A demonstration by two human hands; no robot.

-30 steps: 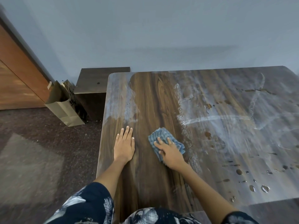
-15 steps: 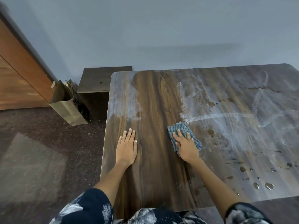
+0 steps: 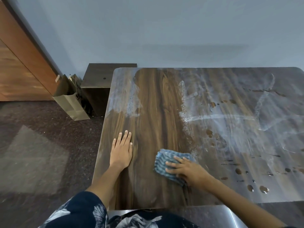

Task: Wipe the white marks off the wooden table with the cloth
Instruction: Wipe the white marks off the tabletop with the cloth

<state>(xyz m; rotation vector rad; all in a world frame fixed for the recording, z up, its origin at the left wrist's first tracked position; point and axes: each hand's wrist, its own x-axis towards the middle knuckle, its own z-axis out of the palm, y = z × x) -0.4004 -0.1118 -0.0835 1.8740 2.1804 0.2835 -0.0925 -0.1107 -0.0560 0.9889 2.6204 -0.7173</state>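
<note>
The wooden table (image 3: 156, 116) shows dark clean grain down its left-middle strip. White marks (image 3: 230, 122) smear the right half, and a smaller white patch (image 3: 125, 96) sits at the far left corner. My right hand (image 3: 189, 170) presses a blue striped cloth (image 3: 166, 163) flat on the table near the front, at the edge of the smeared area. My left hand (image 3: 121, 150) lies flat, fingers together, on clean wood near the left edge, holding nothing.
Water drops (image 3: 256, 188) and brown spots dot the table's right front. A brown paper bag (image 3: 69, 99) and a dark low cabinet (image 3: 98, 86) stand on the carpet left of the table, by a wooden door (image 3: 19, 68). The wall runs behind.
My right hand has slid the cloth toward me and slightly left, from the white streak's edge to the front of the table. My left hand stayed planted.
</note>
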